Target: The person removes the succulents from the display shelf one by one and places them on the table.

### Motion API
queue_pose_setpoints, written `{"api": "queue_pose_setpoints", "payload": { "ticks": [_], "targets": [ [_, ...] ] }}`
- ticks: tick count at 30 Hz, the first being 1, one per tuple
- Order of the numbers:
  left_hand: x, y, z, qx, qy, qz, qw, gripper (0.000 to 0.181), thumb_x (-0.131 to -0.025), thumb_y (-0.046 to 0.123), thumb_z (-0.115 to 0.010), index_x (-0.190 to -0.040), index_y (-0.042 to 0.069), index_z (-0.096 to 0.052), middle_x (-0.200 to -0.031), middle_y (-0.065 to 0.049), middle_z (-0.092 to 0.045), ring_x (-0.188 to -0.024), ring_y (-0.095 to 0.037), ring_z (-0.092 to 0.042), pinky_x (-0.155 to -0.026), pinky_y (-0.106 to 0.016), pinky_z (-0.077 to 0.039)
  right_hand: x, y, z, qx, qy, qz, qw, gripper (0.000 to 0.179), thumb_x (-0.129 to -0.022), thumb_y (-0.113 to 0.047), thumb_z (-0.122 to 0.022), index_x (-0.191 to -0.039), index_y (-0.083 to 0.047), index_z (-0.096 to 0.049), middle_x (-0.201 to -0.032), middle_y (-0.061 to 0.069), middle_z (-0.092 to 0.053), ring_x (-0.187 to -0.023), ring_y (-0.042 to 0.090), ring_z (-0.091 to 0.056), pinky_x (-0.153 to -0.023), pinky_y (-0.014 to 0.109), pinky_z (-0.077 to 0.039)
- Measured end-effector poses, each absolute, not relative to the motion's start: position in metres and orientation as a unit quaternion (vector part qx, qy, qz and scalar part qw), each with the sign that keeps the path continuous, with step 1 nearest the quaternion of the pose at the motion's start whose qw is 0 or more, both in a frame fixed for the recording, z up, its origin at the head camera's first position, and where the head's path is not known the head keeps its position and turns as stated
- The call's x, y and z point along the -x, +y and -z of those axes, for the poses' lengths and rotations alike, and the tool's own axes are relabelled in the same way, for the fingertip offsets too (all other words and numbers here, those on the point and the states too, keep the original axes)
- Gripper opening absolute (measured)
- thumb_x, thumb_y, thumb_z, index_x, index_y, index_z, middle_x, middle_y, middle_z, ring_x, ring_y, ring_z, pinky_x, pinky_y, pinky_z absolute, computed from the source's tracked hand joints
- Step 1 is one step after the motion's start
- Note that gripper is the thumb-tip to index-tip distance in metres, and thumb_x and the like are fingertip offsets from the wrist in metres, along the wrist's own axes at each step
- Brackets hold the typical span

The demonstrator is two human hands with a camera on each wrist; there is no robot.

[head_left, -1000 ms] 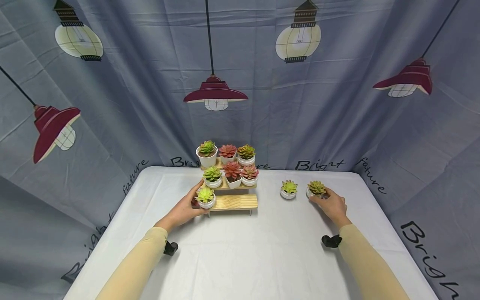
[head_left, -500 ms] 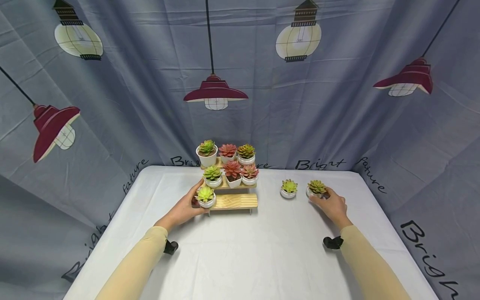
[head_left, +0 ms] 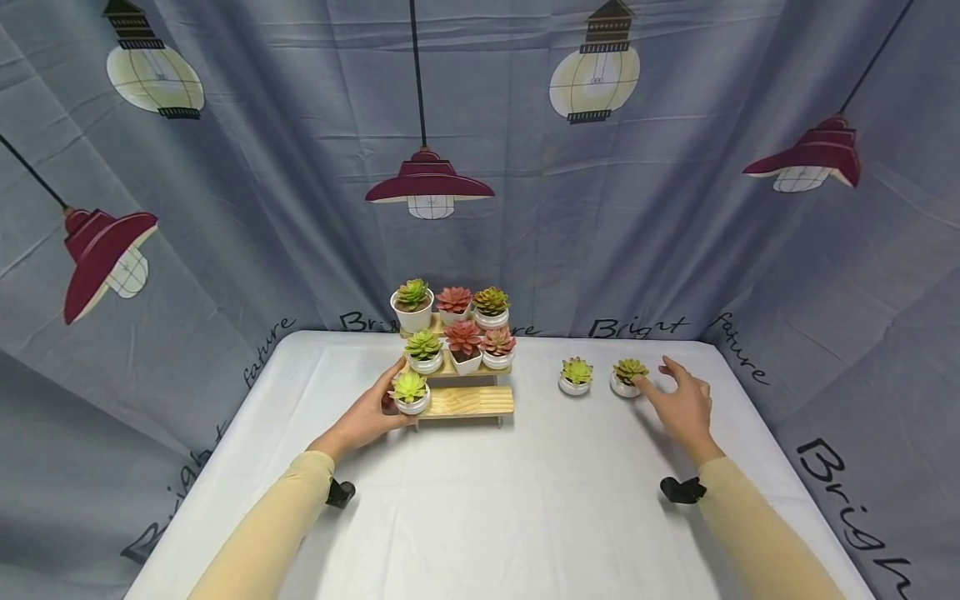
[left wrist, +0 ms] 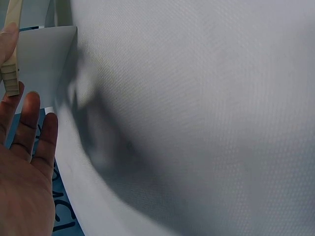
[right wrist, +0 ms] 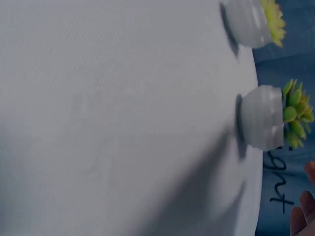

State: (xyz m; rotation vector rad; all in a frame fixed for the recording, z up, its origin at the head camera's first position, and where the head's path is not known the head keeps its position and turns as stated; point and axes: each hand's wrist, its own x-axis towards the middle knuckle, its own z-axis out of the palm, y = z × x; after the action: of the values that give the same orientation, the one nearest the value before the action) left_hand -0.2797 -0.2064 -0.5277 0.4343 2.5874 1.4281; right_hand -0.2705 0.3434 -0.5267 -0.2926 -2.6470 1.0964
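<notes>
My left hand (head_left: pixel 367 419) grips the left end of a three-tier wooden plant stand (head_left: pixel 472 402) at its lowest shelf. In the left wrist view, the thumb presses the board's end (left wrist: pixel 11 73) from one side and fingers reach to the other. A light-green potted succulent (head_left: pixel 411 406) sits on that shelf beside the hand. On the table at right stands a white pot with a dark-green succulent (head_left: pixel 626 387). My right hand (head_left: pixel 684 412) is just right of it, thumb and fingers spread, holding nothing. Left of that pot is another small yellow-green potted succulent (head_left: pixel 575 387).
Three potted succulents fill the stand's middle shelf, among them a red one (head_left: pixel 465 362). Three more line the top shelf, with a taller white pot (head_left: pixel 414 320) at left. A white cloth covers the table (head_left: pixel 465 517). A grey-blue printed curtain (head_left: pixel 510 242) hangs behind.
My right hand has let go of the dark-green potted succulent and moved off to the right with its fingers spread. The pot stays on the table. The left hand keeps its grip.
</notes>
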Motion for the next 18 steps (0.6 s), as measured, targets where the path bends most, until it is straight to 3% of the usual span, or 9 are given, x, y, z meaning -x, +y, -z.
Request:
{"api": "queue_pose_setpoints", "payload": {
  "ticks": [7,18],
  "targets": [
    [0.28,-0.208,0.531,-0.149,0.865,-0.473,0.073,0.113,-0.082,0.026,-0.09,-0.165,0.038,-0.015,-0.122,-0.013,-0.054,-0.096,-0.021,-0.059,-0.09,-0.041,-0.048,0.269,0.321,0.512,0.072,-0.896,-0.398,0.184,0.077,-0.095,-0.049,-0.07,-0.157,-0.012,-0.043,-0.146,0.015,-0.055,-0.139,0.038,-0.03,-0.108,0.06,-0.028],
    [0.28,-0.207,0.53,-0.149,0.864,-0.476,0.074,0.113,-0.082,0.025,-0.09,-0.165,0.04,-0.014,-0.123,-0.012,-0.053,-0.097,-0.021,-0.059,-0.091,-0.042,-0.048,0.259,0.259,0.492,-0.057,-0.863,-0.442,0.237,0.06,-0.091,-0.025,-0.081,-0.145,-0.012,-0.059,-0.132,0.007,-0.065,-0.128,0.027,-0.04,-0.101,0.051,-0.032]
  ]
}}
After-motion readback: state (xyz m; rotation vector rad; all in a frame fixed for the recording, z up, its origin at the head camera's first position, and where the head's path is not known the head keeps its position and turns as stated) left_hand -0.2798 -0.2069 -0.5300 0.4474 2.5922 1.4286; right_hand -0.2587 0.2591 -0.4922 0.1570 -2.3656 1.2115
